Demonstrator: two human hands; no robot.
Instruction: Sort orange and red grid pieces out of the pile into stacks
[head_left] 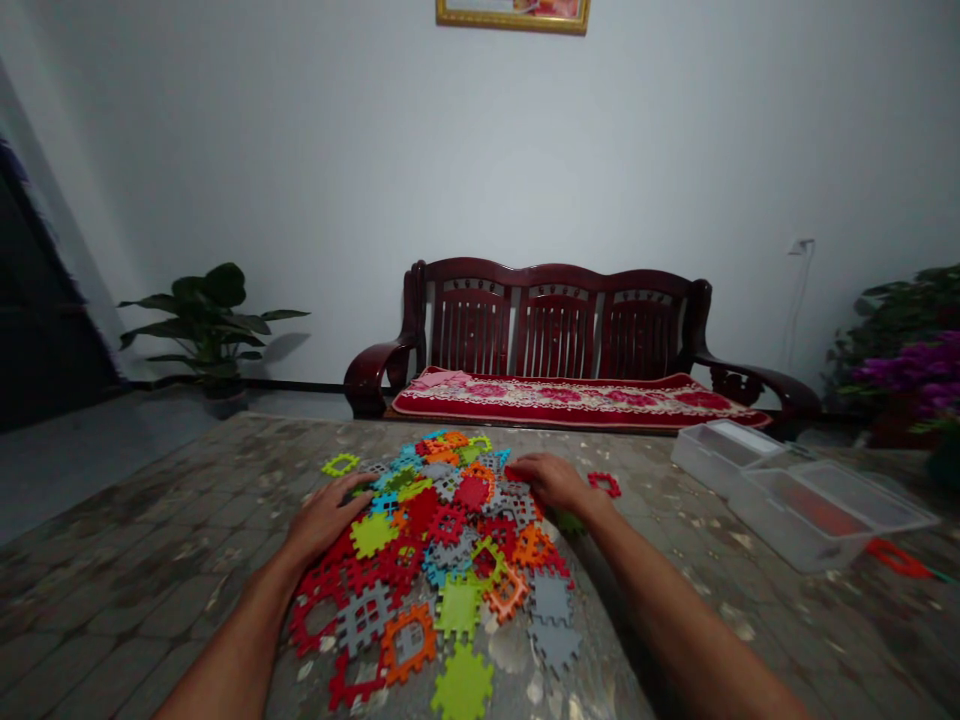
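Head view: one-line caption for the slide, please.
Left hand and right hand rest on a heap of colourful interlocking tiles on the table; clear plastic boxes at right, wooden bench behind.

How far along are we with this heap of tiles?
Done: little shows. The tiles lie in one loose heap on the table, with a green frame and a red frame lying apart. In hand: left hand and right hand rest palm-down on the heap. Remaining: nearly all tiles; what the clear bins hold is unclear.
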